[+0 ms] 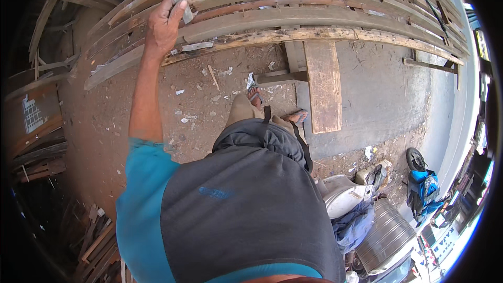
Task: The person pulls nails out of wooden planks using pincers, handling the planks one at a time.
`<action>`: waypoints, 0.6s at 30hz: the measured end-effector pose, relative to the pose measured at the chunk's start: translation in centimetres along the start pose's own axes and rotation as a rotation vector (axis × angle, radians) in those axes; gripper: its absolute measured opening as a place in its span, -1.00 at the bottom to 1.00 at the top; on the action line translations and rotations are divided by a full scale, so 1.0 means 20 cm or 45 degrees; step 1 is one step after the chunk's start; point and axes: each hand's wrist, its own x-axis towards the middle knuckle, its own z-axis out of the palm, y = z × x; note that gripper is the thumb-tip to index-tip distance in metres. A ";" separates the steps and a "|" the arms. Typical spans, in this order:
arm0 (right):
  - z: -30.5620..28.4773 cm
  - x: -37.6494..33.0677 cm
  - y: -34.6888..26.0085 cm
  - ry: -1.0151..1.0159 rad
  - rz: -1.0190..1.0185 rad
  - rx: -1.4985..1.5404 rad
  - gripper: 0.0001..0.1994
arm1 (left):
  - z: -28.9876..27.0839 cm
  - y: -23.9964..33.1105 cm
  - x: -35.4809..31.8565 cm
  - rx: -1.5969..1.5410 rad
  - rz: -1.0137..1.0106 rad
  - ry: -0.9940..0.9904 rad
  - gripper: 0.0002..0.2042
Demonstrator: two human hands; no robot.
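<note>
The left hand (163, 23) pinches a small grey block (182, 5) above stacked planks (293, 15); it looks light, stiff, easily gripped. The right hand is unseen.

1 hand (163, 23), 1 grey block (182, 5), 2 sandals (255, 96), 1 scooter (423, 188)

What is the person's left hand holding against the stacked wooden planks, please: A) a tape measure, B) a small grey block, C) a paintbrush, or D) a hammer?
B: the left hand grips a small grey block with its fingers, resting it on the long wooden planks.
</note>
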 end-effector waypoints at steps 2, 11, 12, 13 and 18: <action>0.02 0.00 -0.02 -0.012 0.011 -0.022 -0.43 | 0.04 -0.02 -0.14 0.140 -0.167 -0.353 -0.64; 0.11 -0.03 -0.04 0.103 0.121 -0.042 -0.43 | 0.26 -0.59 -0.32 1.104 -0.079 -0.333 -0.29; 0.07 -0.04 -0.10 0.142 0.144 -0.015 -0.43 | 0.26 -0.58 -0.30 1.081 -0.093 -0.348 -0.31; -0.02 -0.09 -0.20 0.068 0.261 0.146 -0.46 | 0.24 -0.55 -0.30 1.064 -0.123 -0.354 -0.32; -0.02 -0.10 -0.17 0.090 0.511 0.484 -0.55 | 0.28 -0.44 -0.30 1.188 0.131 -0.510 -0.38</action>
